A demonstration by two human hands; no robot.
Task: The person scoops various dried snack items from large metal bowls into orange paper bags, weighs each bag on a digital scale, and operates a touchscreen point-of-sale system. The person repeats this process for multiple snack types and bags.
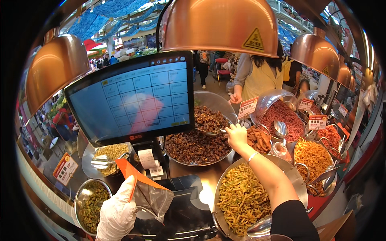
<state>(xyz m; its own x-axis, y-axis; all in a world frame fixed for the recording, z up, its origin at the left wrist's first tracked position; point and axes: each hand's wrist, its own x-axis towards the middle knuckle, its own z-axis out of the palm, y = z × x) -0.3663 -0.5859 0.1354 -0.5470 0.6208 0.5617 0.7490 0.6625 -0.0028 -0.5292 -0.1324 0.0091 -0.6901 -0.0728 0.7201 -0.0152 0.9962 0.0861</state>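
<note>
My left hand (117, 211), in a white glove, grips an orange and clear plastic pouch (153, 195), held up over a black scale-like surface. My bare right hand (238, 137), with a bracelet at the wrist, is closed on the handle of a metal scoop (211, 132). The scoop's bowl lies over dark brown glossy chunks of food (196, 149) in a large metal bowl. My right forearm passes above a wide pan of yellow-green fried strips (244, 198).
A touchscreen terminal (132, 99) stands at the left, below a copper lamp shade (217, 27). Bowls of red shreds (282, 120), orange shreds (312, 159) and green pickles (93, 208) surround the counter. A person in a yellow vest (262, 78) stands across it.
</note>
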